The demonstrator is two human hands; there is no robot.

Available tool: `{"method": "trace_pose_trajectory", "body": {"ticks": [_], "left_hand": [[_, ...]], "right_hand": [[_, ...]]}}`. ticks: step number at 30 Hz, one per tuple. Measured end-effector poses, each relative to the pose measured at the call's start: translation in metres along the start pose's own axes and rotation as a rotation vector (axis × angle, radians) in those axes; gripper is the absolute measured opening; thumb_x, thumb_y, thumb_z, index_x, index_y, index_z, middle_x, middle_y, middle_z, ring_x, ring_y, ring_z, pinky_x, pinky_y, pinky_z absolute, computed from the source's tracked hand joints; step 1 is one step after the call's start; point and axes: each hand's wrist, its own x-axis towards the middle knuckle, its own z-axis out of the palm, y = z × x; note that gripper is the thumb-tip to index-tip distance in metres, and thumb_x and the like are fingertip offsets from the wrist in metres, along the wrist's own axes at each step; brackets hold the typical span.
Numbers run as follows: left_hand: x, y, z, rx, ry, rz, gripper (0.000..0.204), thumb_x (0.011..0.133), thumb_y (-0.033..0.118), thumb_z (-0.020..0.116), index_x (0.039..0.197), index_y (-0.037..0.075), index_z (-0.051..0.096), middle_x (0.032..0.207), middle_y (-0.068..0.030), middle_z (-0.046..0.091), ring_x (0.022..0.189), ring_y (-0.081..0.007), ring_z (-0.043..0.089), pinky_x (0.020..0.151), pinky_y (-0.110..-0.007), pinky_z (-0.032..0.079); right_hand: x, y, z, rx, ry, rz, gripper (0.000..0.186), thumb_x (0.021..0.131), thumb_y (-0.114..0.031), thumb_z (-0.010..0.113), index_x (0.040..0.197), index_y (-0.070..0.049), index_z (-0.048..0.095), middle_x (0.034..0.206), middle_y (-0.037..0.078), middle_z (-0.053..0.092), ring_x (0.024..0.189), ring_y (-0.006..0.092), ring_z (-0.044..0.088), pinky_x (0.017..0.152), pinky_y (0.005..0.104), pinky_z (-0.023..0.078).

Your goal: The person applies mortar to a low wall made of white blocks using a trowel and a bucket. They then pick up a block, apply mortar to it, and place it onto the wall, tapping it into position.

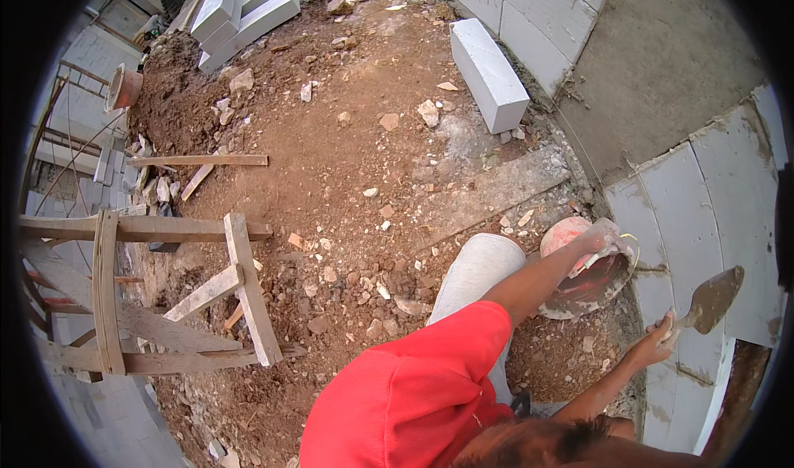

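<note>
My left arm reaches to a red, mortar-smeared bucket (pixel 560 295) beside my knee, with my left hand (pixel 599 241) gripping its upper rim or handle. My right hand (pixel 657 343) holds a trowel (pixel 715 301) by its handle, its grey, dirty blade held up over the pale block wall (pixel 695 211) on the right.
A single white block (pixel 490 76) lies on rubbly soil (pixel 347 170) near the upper wall edge, and stacked blocks (pixel 244 25) sit at upper left. A wooden trestle (pixel 107 294) stands left; loose planks (pixel 211 160) and another bucket (pixel 125 88) lie beyond it. Grey mortar surface (pixel 653 54) fills upper right.
</note>
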Motion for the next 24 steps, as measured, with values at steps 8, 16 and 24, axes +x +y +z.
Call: {"method": "trace_pose_trajectory", "body": {"ticks": [8, 16, 24], "left_hand": [[-0.004, 0.037, 0.004, 0.083, 0.075, -0.284, 0.045, 0.075, 0.009, 0.088, 0.055, 0.011, 0.048, 0.059, -0.0002, 0.059, 0.053, -0.0087, 0.056, 0.047, -0.029, 0.039], [-0.017, 0.068, 0.029, 0.08, -0.011, -0.359, 0.043, 0.084, 0.02, 0.088, 0.07, 0.013, 0.047, 0.068, -0.0005, 0.062, 0.055, -0.0082, 0.056, 0.047, -0.024, 0.041], [-0.024, 0.104, 0.071, 1.318, 0.062, -0.156, 0.04, 0.089, 0.04, 0.077, 0.077, 0.007, 0.06, 0.073, -0.0116, 0.068, 0.067, -0.0244, 0.068, 0.064, -0.038, 0.054]], "right_hand": [[-0.092, 0.083, -0.072, -0.458, -0.024, 0.063, 0.045, 0.101, -0.033, 0.061, 0.112, 0.011, 0.067, 0.101, 0.022, 0.072, 0.092, 0.0352, 0.068, 0.08, 0.0447, 0.052], [-0.114, 0.111, -0.095, -0.198, -0.363, 0.563, 0.041, 0.099, -0.028, 0.064, 0.119, 0.008, 0.062, 0.094, 0.017, 0.066, 0.086, 0.0308, 0.065, 0.081, 0.0428, 0.05], [-0.086, 0.107, -0.133, -0.168, -0.38, 0.328, 0.028, 0.093, -0.02, 0.07, 0.11, 0.003, 0.068, 0.092, 0.013, 0.068, 0.082, 0.0199, 0.065, 0.073, 0.0379, 0.051]]}}
